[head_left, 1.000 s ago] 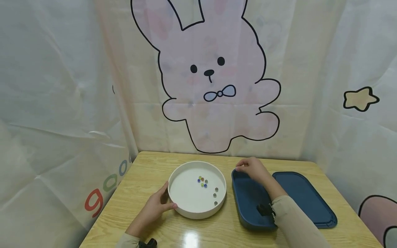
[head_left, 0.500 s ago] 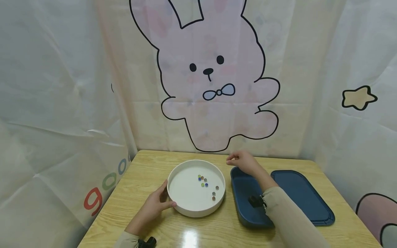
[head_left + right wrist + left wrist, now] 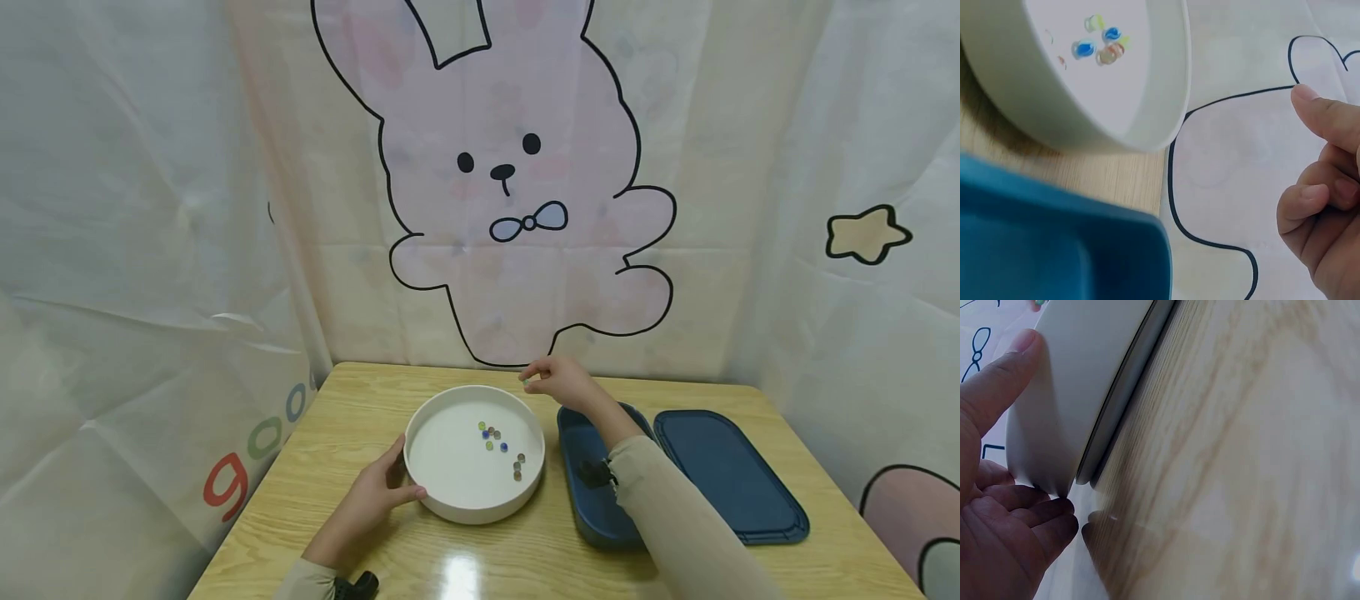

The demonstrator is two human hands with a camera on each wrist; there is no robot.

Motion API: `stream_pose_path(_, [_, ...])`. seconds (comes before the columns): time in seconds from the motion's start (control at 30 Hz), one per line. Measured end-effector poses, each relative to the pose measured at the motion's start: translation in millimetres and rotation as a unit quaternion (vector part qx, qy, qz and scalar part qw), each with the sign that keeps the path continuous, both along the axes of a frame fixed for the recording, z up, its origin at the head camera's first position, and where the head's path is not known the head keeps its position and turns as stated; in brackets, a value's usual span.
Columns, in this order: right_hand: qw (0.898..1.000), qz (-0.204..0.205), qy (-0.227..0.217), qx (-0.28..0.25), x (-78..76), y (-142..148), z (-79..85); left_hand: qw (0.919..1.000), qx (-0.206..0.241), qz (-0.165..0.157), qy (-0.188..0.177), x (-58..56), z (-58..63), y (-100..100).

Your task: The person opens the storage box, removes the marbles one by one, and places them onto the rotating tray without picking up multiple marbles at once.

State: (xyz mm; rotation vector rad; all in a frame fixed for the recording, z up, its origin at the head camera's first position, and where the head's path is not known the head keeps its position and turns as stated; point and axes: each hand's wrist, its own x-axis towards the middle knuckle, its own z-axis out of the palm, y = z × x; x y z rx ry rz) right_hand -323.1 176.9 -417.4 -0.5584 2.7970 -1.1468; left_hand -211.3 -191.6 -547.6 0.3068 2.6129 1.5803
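Observation:
A round white tray (image 3: 442, 467) with a raised wall stands on the table, several glass marbles (image 3: 492, 433) in yellow-green, blue, brown and grey lying loose in it. My left hand (image 3: 367, 500) holds its near-left side; in the left wrist view the thumb lies on the outer wall (image 3: 1079, 369) and the fingers curl at the base. Behind the tray's far-right rim, above the table, my right hand (image 3: 568, 387) pinches a small greenish marble (image 3: 525, 381) between thumb and index finger. The right wrist view shows that thumb (image 3: 1329, 115), but the marble is out of frame there.
A deep blue box (image 3: 581, 433) stands right of the tray, partly hidden under my right forearm. Beside it lies a flat dark blue lid (image 3: 731, 475). A printed curtain (image 3: 360, 317) hangs behind the wooden table (image 3: 360, 408).
My right hand has moved left from the blue box's far edge to behind the white tray. A few marbles in the tray have shifted slightly. The left hand keeps its hold.

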Motion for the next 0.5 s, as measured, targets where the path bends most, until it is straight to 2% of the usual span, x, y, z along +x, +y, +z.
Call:
stream_pose_path(0.23, [0.999, 0.028, -0.015, -0.009, -2.8, -18.1, -2.3, 1.0000, -0.004, 0.002, -0.003, 2.1, -3.2, -0.7])
stream_pose_path(0.5, [0.998, 0.048, -0.022, 0.015, -8.5, -34.6, -5.3, 0.9999, 0.015, -0.004, -0.002, -0.3, 1.9, 1.0])
